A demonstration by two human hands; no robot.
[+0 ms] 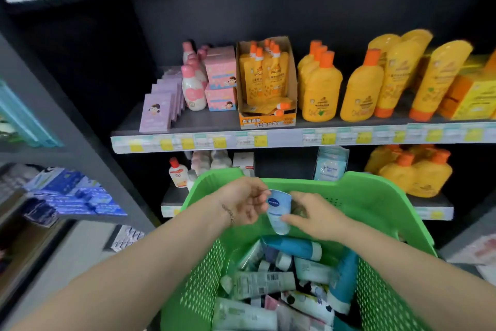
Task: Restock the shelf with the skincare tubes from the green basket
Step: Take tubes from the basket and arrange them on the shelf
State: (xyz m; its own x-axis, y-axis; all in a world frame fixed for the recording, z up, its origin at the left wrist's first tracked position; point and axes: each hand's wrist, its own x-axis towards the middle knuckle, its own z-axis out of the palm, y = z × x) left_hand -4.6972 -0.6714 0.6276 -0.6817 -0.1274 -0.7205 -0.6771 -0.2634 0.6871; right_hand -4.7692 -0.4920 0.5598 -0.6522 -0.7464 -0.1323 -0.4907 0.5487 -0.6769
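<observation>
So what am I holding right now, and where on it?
Both hands hold a Nivea tube: left hand at its upper edge, right hand pinching its lower side.

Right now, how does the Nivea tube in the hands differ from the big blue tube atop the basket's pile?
The Nivea tube is pale, see-through blue; the blue tube is deeper blue with a pale cap. The Nivea tube is upright, pinched by the right hand, left hand at its edge; the blue tube lies sideways in the green basket, and looks longer. Both are squeeze tubes.
</observation>
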